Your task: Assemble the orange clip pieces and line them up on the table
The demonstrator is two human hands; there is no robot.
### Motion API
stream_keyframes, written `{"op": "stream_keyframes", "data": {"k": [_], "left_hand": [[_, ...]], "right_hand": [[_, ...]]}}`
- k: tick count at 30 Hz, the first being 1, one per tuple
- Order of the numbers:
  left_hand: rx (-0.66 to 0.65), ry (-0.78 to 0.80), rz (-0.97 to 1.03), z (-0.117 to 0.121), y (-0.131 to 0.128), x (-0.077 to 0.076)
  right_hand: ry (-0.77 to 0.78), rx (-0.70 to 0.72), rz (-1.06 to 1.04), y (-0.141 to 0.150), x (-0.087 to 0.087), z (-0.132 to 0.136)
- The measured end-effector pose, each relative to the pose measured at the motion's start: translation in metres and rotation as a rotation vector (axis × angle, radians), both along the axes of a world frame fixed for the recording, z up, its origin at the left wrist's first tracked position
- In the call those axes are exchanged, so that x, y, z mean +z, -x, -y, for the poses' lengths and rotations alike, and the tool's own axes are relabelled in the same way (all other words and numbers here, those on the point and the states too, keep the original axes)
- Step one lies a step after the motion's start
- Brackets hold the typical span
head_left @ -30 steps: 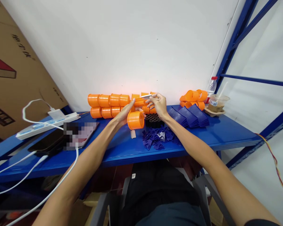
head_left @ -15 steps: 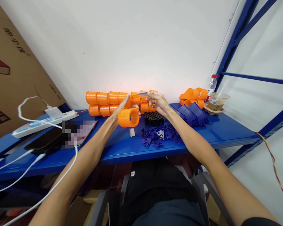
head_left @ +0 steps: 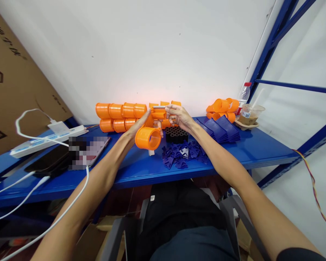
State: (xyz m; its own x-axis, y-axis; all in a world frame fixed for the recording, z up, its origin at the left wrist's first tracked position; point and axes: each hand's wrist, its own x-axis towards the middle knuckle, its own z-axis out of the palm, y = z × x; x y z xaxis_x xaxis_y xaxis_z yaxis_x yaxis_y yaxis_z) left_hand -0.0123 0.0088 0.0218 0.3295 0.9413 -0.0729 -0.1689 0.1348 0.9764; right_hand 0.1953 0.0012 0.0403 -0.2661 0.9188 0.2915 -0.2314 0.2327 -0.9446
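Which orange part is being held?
The orange part in the left hand, nearest the camera, the right hand holding a strip at its top; the others are stacked by the wall.

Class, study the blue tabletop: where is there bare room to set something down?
The widest patch on the blue tabletop lies between the fanned blue sheets, the drink tray and the right edge. A smaller one separates the left forearm from the loose blue pieces. Crowded: around the black tubes and power strip.
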Motion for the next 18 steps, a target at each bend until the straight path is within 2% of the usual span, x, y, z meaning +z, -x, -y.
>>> {"op": "stream_keyframes", "data": {"k": [2, 8, 13, 16, 18], "left_hand": [[-0.014, 0.019, 0.004, 0.0, 0.0, 0.0], [-0.196, 0.055, 0.062, -0.001, 0.004, 0.0], [-0.164, -0.039, 0.015, 0.0, 0.002, 0.001], [-0.106, -0.116, 0.076, 0.0, -0.002, 0.002], [-0.001, -0.146, 0.161, -0.002, -0.003, 0.002]], "right_hand": [[-0.007, 0.006, 0.017, 0.0, 0.0, 0.001], [-0.03, -0.027, 0.056, 0.0, 0.004, 0.005], [-0.039, -0.102, 0.097, 0.003, 0.006, 0.008], [-0.111, -0.264, 0.102, 0.008, 0.004, 0.008], [-0.242, -0.411, 0.146, 0.012, 0.001, 0.012]]}}
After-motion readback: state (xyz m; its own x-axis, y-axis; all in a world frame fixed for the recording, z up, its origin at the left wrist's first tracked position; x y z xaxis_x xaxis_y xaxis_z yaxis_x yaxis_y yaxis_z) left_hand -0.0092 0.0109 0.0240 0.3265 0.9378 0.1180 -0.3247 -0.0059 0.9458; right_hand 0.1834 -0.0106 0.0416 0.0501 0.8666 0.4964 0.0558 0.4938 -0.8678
